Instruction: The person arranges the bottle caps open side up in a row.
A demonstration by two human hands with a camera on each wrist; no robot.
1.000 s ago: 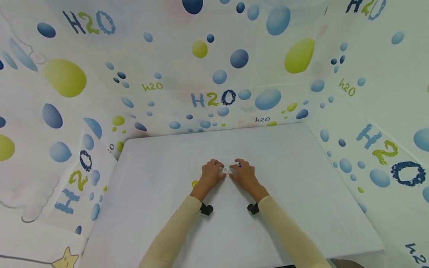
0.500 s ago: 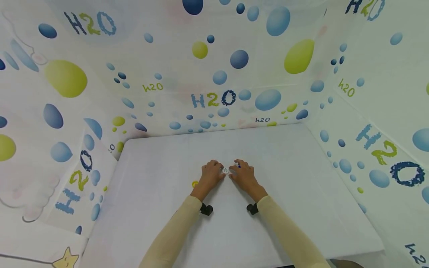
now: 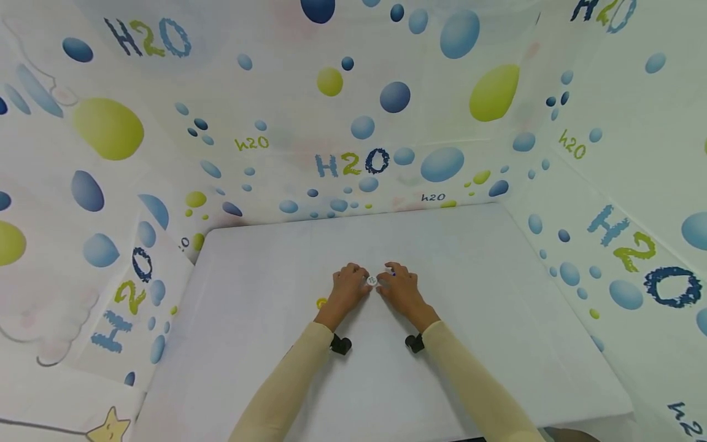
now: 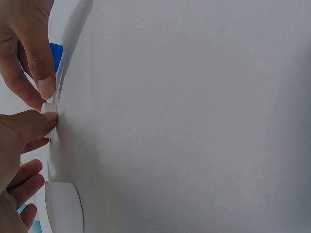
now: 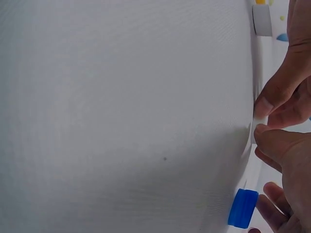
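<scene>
A small white round cap (image 3: 372,280), its top marked with grey, stands between my two hands on the white table. My left hand (image 3: 350,288) pinches its left side with thumb and forefinger; in the left wrist view, the thumb lies on the cap (image 4: 47,108). From the other side, my right hand (image 3: 403,290) pinches at the cap's edge, thumb and forefinger drawn together. Beside my right hand's outer fingers is a blue cap (image 5: 243,208). A larger white cap (image 4: 64,208) stands near my left hand's outer fingers, hidden by that hand in the head view.
A yellow ring-like piece (image 3: 321,303) lies left of my left wrist, partly covered by it. White cloth walls (image 3: 361,104) with printed drops enclose the table (image 3: 265,344) at the back and sides. A black wrist camera (image 3: 340,345) sits below each hand.
My right hand has shifted slightly left, so its fingertips are now closer to the small white cap. The left hand and the cap stay almost still.
</scene>
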